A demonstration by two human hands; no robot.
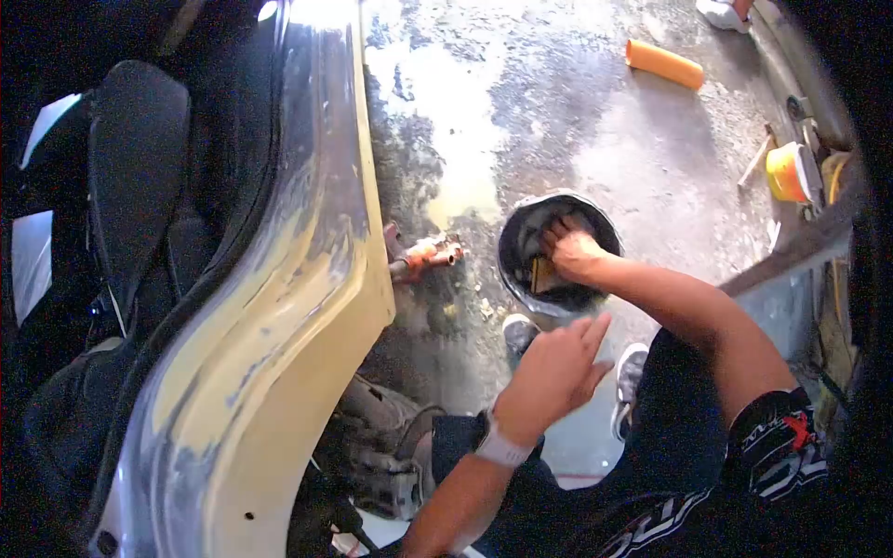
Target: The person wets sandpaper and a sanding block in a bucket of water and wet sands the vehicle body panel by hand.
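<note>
My right hand (572,251) reaches down inside a black bucket (609,228) on the floor. Its fingers are bent and closed; whatever they grip in there is hidden. Just below that hand, a yellowish block (542,275) shows inside the bucket. My left hand (558,372), with a pale watch (502,448) on the wrist, hovers in front of the bucket with fingers stretched out and nothing in it. To the left stands a car body panel (270,335), with patchy cream, grey and bluish areas along the door opening.
A rusty metal piece (428,256) juts out beside the panel. An orange cylinder (664,64) lies on the stained floor (558,121). At right are a yellow-and-orange tub (789,174) and a thin stick (757,160). Someone's foot shows at the top right. My shoes (631,381) flank the bucket's near side.
</note>
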